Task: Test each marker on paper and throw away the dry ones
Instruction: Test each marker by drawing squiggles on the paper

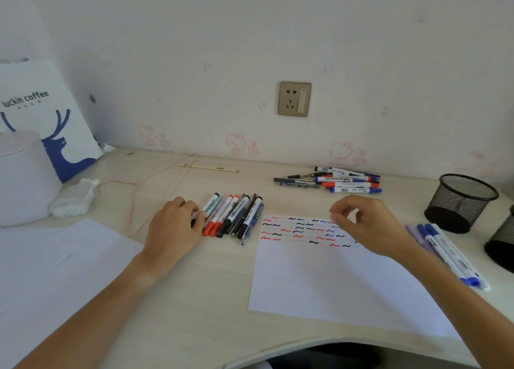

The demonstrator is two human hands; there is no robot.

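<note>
Two hands are over the counter (211, 279): left hand (173, 227) grips a marker (194, 215) from the marker row (236, 215) beside it; right hand (367, 224) hovers with fingers loosely curled, holding nothing, above the scribbled paper (328, 279).

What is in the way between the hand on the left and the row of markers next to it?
Nothing visible. The left hand already lies at the left end of the row of markers, its fingers touching the nearest one. The right hand hovers over the paper, apart from them.
</note>
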